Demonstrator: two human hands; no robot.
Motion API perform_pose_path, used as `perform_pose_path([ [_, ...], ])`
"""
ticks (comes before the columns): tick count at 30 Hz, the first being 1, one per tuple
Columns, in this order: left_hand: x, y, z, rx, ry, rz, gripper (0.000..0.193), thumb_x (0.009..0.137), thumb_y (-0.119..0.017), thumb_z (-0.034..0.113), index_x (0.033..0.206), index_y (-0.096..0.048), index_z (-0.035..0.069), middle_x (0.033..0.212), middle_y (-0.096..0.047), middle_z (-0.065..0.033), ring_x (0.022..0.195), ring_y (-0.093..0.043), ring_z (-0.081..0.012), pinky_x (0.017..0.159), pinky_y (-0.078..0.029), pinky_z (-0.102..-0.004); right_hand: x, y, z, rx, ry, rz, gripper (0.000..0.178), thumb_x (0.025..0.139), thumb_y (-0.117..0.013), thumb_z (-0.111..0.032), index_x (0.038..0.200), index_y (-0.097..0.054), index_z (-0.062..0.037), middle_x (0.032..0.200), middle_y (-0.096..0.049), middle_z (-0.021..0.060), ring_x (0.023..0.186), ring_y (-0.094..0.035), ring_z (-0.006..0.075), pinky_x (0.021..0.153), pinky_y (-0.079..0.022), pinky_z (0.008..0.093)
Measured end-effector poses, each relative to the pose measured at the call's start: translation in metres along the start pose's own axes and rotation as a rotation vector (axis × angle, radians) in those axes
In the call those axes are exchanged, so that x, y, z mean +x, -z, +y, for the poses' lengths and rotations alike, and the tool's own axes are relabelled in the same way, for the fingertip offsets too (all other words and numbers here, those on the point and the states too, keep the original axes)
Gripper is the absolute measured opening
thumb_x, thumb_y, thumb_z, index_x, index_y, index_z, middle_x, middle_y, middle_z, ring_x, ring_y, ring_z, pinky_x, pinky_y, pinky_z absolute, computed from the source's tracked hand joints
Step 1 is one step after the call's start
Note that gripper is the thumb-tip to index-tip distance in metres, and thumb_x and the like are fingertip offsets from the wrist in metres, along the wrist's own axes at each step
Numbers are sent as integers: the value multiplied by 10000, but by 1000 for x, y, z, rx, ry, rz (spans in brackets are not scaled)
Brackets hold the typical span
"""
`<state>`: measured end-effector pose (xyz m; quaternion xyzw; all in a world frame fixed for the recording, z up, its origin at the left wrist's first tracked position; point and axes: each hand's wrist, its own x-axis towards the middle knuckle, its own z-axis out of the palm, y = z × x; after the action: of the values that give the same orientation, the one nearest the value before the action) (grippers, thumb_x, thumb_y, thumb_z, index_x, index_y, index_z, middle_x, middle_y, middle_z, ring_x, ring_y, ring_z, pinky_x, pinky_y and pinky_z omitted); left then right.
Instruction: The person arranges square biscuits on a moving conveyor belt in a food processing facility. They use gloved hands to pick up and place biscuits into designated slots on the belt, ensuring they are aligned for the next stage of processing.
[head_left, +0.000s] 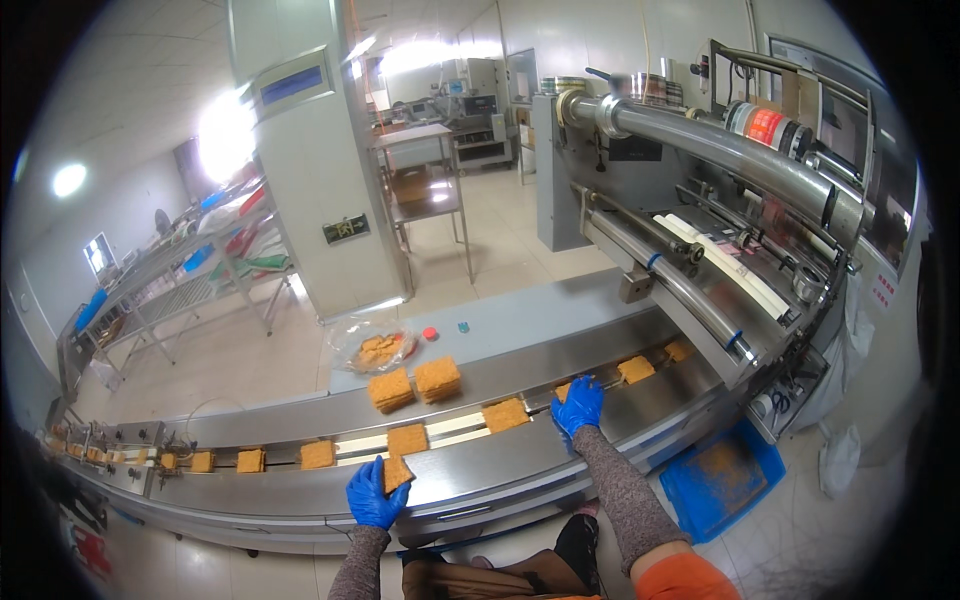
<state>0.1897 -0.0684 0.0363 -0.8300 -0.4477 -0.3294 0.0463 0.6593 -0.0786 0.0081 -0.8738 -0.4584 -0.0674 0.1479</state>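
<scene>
My left hand [375, 496], in a blue glove, grips a square orange-brown snack slab [398, 473] at the near edge of the conveyor. Just beyond it another slab [407, 439] lies on the conveyor track [460, 424]. My right hand [578, 406], also gloved in blue, is closed over a slab [562, 391] on the track and partly hides it. Between my hands lies a further slab [506, 415]; one more [636, 370] sits to the right of my right hand. Two stacks of slabs, a left one [391, 391] and a right one [437, 379], stand behind the track.
A clear plastic bag [372, 345] with broken pieces and a red cap [430, 333] lie on the grey ledge. The wrapping machine's metal rollers [720, 140] rise at the right. A blue tray with crumbs [724, 480] lies below right. Several slabs line the track leftward.
</scene>
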Motion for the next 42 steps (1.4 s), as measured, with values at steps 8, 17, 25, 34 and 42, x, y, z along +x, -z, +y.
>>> perform_pose_path([
  [8, 0, 1, 1, 17, -11, 7, 746, 749, -809, 421, 1296, -551, -16, 1099, -625, -220, 977, -634, -392, 836, -530, -484, -2, 7, -1, 19, 14, 10, 688, 863, -630, -468, 1299, -587, 62, 1427, -468, 325, 1360, -399, 479, 1176, -253, 564],
  [17, -1, 1, -2, 7, -6, 22, 739, 744, -812, 411, 1284, -561, -26, 1084, -628, -217, 970, -637, -384, 836, -532, -481, 7, 19, 0, 304, -71, -310, 657, 852, -644, -444, 1245, -610, 81, 1314, -569, 327, 1244, -527, 468, 1110, -366, 530],
  [25, 4, 6, 6, -1, 5, -1, 739, 745, -810, 416, 1287, -558, -19, 1090, -629, -211, 975, -638, -374, 839, -532, -476, 10, -3, 15, 35, -122, -92, 937, 881, -604, -516, 1512, -281, 97, 1548, -262, 373, 1448, -268, 495, 1212, -185, 537],
  [34, -1, 0, -1, 4, 6, 7, 734, 751, -802, 425, 1277, -563, -27, 1087, -628, -217, 971, -635, -381, 838, -529, -478, 7, 16, 8, -7, -102, -149, 816, 887, -594, -492, 1443, -432, 83, 1533, -293, 373, 1439, -276, 509, 1209, -178, 557],
  [42, -1, 3, 1, 2, 9, 11, 733, 750, -805, 421, 1281, -562, -22, 1101, -627, -218, 986, -634, -378, 852, -526, -479, 13, 19, 13, 201, -114, -250, 729, 871, -615, -421, 1372, -504, 98, 1171, -629, 341, 1214, -545, 447, 1162, -310, 501],
])
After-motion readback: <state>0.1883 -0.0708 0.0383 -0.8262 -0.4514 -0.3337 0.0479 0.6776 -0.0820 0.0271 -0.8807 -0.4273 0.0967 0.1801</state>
